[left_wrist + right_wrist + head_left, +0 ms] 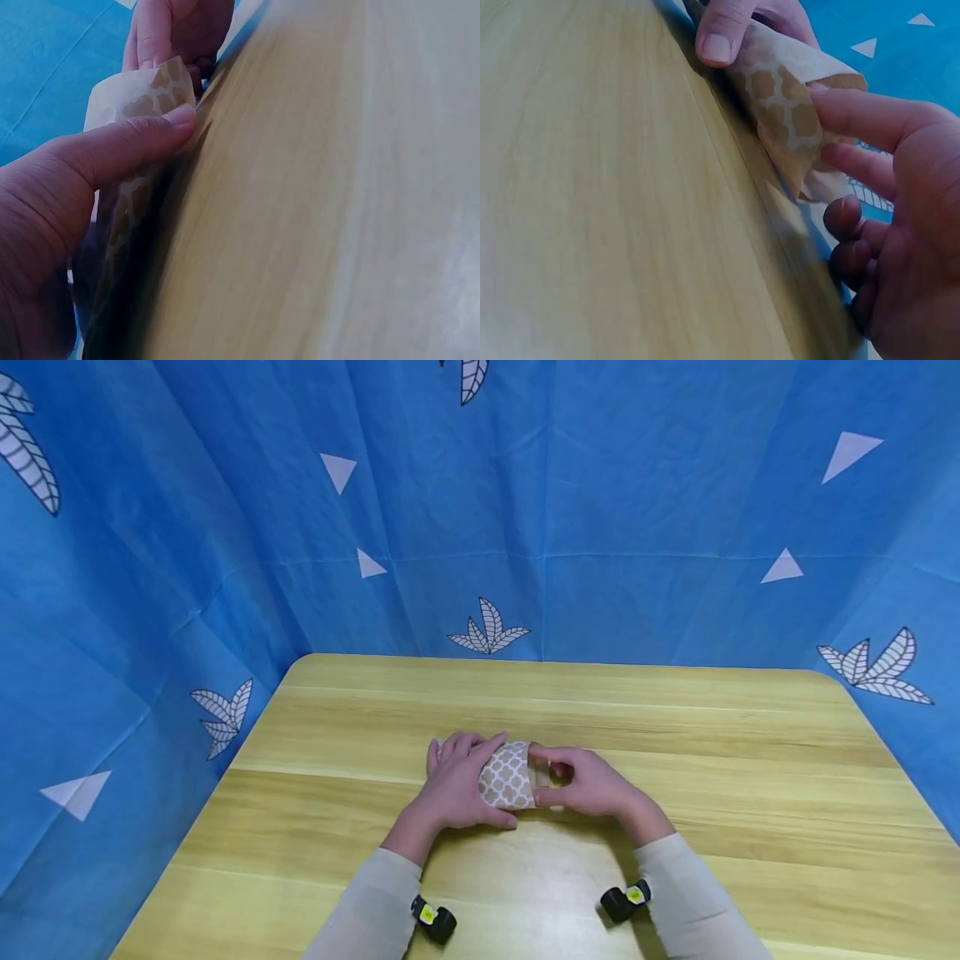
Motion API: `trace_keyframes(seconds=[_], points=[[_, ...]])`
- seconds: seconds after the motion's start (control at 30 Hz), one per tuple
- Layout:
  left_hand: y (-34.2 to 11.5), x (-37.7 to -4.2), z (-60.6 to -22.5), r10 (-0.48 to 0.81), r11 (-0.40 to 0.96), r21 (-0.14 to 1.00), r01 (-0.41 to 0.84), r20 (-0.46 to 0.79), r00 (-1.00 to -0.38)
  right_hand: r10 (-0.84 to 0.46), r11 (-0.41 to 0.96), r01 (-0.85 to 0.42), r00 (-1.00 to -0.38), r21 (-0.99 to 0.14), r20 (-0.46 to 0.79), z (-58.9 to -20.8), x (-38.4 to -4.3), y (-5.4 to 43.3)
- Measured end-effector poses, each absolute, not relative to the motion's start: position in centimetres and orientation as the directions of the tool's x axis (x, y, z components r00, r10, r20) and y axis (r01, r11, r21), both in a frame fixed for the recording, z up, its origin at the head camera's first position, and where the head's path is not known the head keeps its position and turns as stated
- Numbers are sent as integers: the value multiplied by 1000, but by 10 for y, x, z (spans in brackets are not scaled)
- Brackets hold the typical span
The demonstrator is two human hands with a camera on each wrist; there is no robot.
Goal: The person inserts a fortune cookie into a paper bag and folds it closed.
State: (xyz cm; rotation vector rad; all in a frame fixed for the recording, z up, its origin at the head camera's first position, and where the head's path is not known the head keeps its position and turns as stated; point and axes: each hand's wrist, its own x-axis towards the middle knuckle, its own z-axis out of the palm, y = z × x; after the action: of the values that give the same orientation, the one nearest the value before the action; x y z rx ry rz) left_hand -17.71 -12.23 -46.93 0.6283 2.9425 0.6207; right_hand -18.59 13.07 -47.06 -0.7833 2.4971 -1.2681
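A small paper bag [507,775] with a tan-and-white lattice print lies on its side on the wooden table [675,893], its mouth facing right. Across its left part my left hand [459,789] grips it, with the thumb along the near side and fingers over the far side. My right hand [592,783] is at the mouth, thumb and index finger spread to opposite edges of the rim. In the right wrist view, fingertips reach just into the opening of the bag [780,101], while the other fingers curl below. The inside of the bag is mostly hidden.
A blue curtain [622,485] with white leaf and triangle prints hangs behind the table and along its left side. A black camera is strapped at each sleeve, the left camera [435,922] and the right camera [624,902] both low over the table.
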Motion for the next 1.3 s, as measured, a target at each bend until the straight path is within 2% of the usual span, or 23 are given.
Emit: trace_keyframes(seconds=[0.2,0.5,0.6,0.7,0.83,0.93,1.1,1.3], points=[[-123,-169,-461,370,865,367,342,-6,-929,-470,450,-303,-880,-840,66,-472,-180,138],[-123,-149,-441,328,887,369,276,-86,-941,-293,556,-262,-950,-789,110,-469,-157,139],[-122,-143,-438,317,888,380,258,-102,-943,-220,565,-205,-971,-799,93,-467,-147,136],[-122,-138,-435,314,883,401,246,-113,-943,-137,516,-96,-990,-851,29,-466,-137,132],[-121,-135,-434,325,855,458,245,-104,-940,-100,411,33,-992,-911,-82,-462,-125,124],[-121,-136,-437,339,802,541,253,-64,-938,-113,354,77,-986,-932,-124,-460,-119,117],[-120,-139,-444,334,672,692,264,35,-942,-95,301,66,-991,-951,-99,-462,-118,108],[-118,-142,-442,274,555,798,235,92,-957,-19,156,35,-999,-987,-38,-460,-122,105]])
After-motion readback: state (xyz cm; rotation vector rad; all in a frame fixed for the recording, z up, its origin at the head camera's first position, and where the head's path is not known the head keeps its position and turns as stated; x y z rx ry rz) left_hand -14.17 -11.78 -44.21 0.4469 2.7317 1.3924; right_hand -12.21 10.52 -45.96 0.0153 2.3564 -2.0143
